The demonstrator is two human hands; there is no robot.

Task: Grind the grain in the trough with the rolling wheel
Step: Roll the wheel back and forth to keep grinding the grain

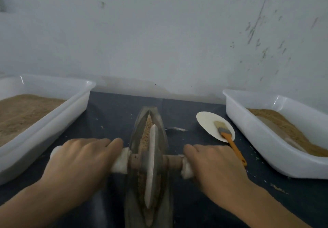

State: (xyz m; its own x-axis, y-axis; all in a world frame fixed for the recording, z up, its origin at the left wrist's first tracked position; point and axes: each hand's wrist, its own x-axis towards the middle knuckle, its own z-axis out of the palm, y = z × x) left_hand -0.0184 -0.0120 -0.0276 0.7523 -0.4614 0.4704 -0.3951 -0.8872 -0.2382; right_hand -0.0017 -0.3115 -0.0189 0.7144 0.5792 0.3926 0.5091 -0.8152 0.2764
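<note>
A long boat-shaped trough [137, 137] lies lengthwise in the middle of the dark table, with brown grain [146, 130] along its groove. A thin metal rolling wheel [151, 165] stands upright in the groove on a wooden axle [173, 162]. The axle ends are wrapped in white cloth. My left hand [79, 162] grips the left wrapped handle. My right hand [216, 167] grips the right wrapped handle. Both forearms reach in from the bottom edge.
A white plastic tub [53, 119] with brown meal stands at the left, another white tub [266, 139] with meal at the right. A white scoop-shaped plate [207, 121] holds an orange-handled brush [232, 144] right of the trough. A pale wall rises behind the table.
</note>
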